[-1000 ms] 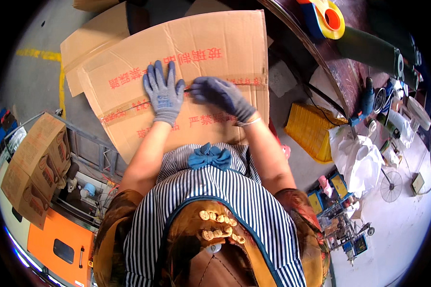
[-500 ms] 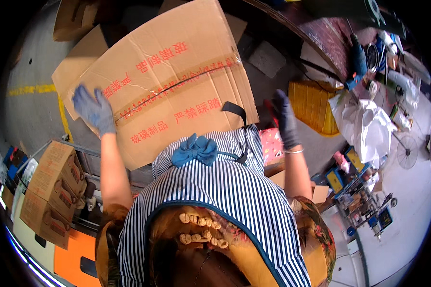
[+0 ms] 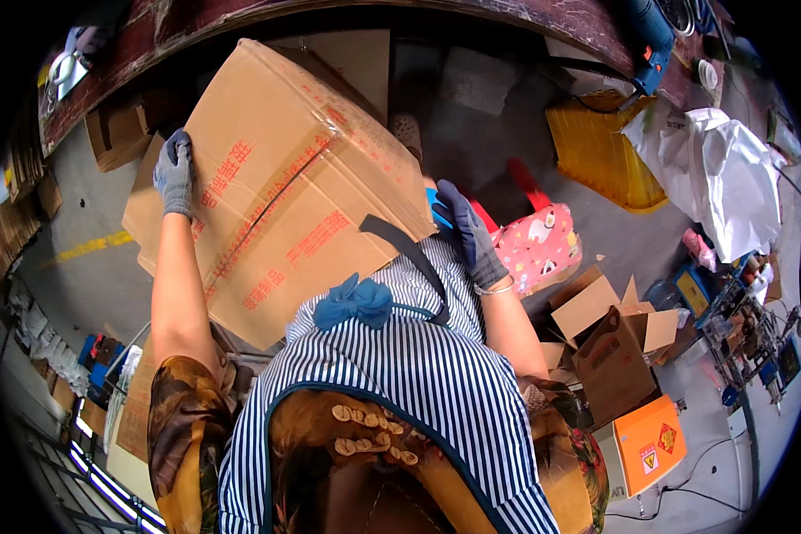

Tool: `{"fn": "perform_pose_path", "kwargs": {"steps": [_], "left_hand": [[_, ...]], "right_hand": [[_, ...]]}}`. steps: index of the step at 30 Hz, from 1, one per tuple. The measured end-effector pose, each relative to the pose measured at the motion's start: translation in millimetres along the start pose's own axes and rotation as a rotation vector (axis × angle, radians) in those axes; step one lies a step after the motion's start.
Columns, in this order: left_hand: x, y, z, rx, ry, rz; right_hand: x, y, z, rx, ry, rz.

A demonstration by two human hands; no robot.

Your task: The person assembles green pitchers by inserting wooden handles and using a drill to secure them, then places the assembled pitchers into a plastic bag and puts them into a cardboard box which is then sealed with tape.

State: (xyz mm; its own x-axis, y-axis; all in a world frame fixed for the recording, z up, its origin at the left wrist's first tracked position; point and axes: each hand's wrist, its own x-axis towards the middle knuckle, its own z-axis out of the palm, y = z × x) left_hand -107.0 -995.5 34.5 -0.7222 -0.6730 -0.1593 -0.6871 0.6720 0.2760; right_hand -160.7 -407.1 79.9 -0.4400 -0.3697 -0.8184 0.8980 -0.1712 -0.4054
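A large brown cardboard box [image 3: 285, 142] with red print and a taped seam lies tilted in front of my apron. My gloved left hand [image 3: 174, 173] grips its left edge, with the thumb and fingers bent against the board. At the box's right end, my gloved right hand [image 3: 468, 233] is held with its fingers stretched out and close together. Whether that palm presses on the box's side cannot be made out. A dark strap [image 3: 405, 245] from the striped apron [image 3: 392, 365] overlaps the box's near edge.
A dark red worktable [image 3: 472, 22] runs along the far side, with a blue power tool [image 3: 654, 58] on it. To the right are a yellow crate [image 3: 596, 151], a pink patterned bag [image 3: 543, 245], a white plastic sack [image 3: 721, 178] and open cartons [image 3: 614, 356].
My view has turned, and the box now shows its end face. My left hand has gone from lying spread on the box to gripping its edge. My right hand has come in beside it.
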Motion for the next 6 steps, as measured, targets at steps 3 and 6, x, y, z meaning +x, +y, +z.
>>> {"fn": "perform_pose_path", "kwargs": {"steps": [3,6], "left_hand": [[0.1,7.9,-2.2,-0.007,-0.01,0.02],[1.3,3.5,-2.3,0.064,-0.017,-0.005]], "right_hand": [[23.1,5.0,-41.3,-0.275,-0.176,0.148],[28.7,-15.0,-21.6,-0.693,-0.345,0.046]]}}
